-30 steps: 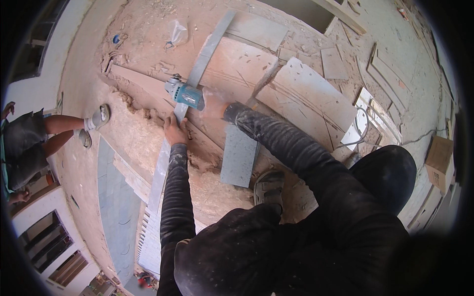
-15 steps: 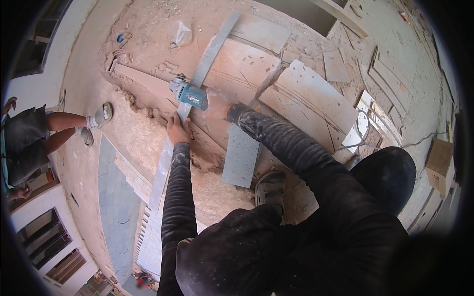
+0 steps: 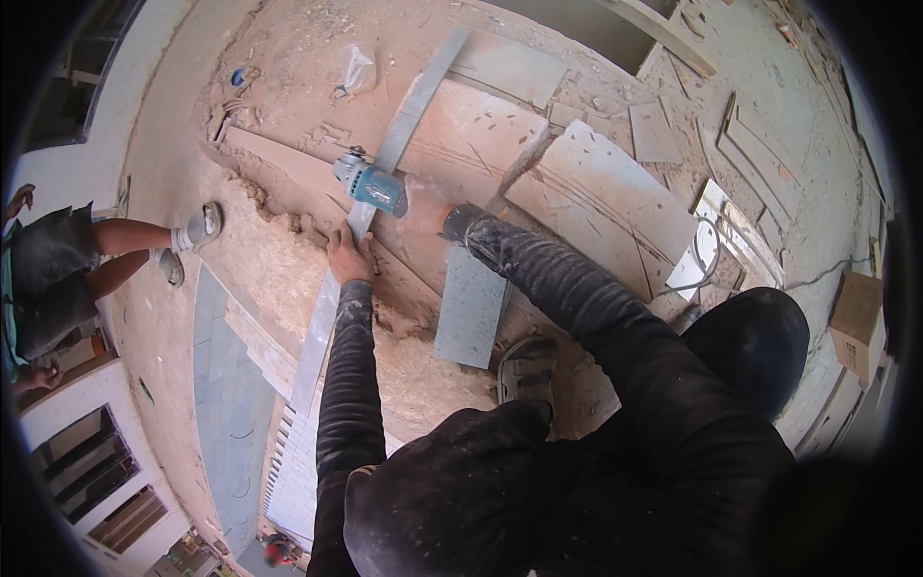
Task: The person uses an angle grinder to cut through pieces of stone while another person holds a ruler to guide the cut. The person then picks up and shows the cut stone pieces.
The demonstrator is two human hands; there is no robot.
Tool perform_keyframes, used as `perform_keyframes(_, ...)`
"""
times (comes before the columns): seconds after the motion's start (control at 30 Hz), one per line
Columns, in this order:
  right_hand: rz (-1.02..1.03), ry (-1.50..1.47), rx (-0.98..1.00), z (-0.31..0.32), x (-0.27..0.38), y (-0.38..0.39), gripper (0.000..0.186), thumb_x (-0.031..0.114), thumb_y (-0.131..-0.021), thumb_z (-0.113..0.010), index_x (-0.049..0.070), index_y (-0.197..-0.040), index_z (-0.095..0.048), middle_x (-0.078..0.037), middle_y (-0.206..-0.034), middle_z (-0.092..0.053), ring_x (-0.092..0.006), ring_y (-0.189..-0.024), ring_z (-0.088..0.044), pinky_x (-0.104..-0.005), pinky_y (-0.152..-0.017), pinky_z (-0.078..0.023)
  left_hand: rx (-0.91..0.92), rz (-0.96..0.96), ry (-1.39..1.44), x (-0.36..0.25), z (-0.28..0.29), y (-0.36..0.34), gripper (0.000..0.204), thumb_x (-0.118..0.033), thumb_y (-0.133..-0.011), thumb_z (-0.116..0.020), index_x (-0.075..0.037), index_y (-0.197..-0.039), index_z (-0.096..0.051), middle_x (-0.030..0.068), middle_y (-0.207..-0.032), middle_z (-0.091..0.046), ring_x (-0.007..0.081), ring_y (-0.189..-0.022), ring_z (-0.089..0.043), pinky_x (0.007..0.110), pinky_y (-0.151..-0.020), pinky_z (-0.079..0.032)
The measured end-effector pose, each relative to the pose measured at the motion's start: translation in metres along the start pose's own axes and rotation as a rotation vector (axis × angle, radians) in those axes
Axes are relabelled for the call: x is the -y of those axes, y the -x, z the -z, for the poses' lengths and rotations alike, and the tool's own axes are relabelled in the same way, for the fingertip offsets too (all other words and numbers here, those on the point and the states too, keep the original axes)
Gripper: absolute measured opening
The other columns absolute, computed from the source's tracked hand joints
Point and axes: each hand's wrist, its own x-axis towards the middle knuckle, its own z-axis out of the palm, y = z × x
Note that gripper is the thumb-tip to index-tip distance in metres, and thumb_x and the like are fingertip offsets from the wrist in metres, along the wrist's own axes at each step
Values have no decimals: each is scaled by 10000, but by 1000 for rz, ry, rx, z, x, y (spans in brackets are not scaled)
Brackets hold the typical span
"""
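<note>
A long grey metal-coloured strip (image 3: 418, 101) lies diagonally across dusty pinkish boards (image 3: 471, 125). My left hand (image 3: 348, 252) grips it below a teal angle grinder (image 3: 377, 188), fingers bent over the strip. My right hand (image 3: 428, 204) is wrapped round the grinder's body, partly obscured by a pale blur; the grinder's head sits over the strip, and whether it touches cannot be told. A grey speckled slab (image 3: 466, 313) lies below my right wrist, beside my sandalled foot (image 3: 527, 370).
At left another person's legs (image 3: 125, 240) stand near the pit of broken ground. Right are broken boards (image 3: 654, 130), a looped cable (image 3: 711, 260) and a cardboard box (image 3: 856, 322). A wooden-framed opening (image 3: 615, 38) is at top. Long blue-grey paving (image 3: 231, 375) runs at lower left.
The whole scene has shifted slightly right and down in the picture. My hands and the grinder keep nearly the same position on the strip.
</note>
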Motion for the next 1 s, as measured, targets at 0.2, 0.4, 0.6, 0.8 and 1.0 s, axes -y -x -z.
perform_keyframes(0.2, -15, -1, 30, 7, 4, 4, 694, 366, -659, -801, -40, -1161, -545, -241, -1151, -627, -355, -1086, -622, -415, -926, -515, -3, -1, 3, -2, 1, 0, 552, -295, -818, -714, -7, -1265, -564, 220, -1120, -588, 412, -995, -564, 466, -869, -465)
perform_keyframes(0.4, -28, 4, 10, 8, 4, 8, 696, 368, -657, -804, -38, -1159, -544, -234, -1145, -629, -351, -1083, -624, -413, -925, -515, -1, 4, 1, -5, 1, -1, 551, -289, -818, -716, -4, -1265, -563, 220, -1120, -591, 414, -997, -565, 466, -873, -465)
perform_keyframes(0.6, -19, -26, -7, 14, 9, 19, 656, 355, -644, -798, -33, -1115, -556, -230, -1113, -641, -360, -1067, -628, -418, -915, -515, -6, 12, -1, 1, 1, 1, 555, -292, -814, -722, -7, -1263, -564, 217, -1118, -593, 411, -1003, -563, 464, -873, -465)
perform_keyframes(0.8, -6, 8, -56, 3, -5, 14, 623, 351, -640, -790, -24, -1086, -569, -248, -1095, -642, -366, -1053, -634, -428, -898, -521, 5, 13, -2, -6, -2, -2, 555, -298, -817, -716, -25, -1274, -560, 210, -1120, -591, 406, -1008, -561, 464, -869, -465)
perform_keyframes(1.0, -36, 5, -1, 8, -1, 23, 648, 367, -640, -797, -12, -1109, -562, -240, -1091, -648, -368, -1043, -638, -435, -899, -521, 2, 16, -19, 1, -2, 1, 555, -305, -819, -714, -28, -1276, -561, 205, -1122, -589, 405, -1006, -563, 464, -867, -467)
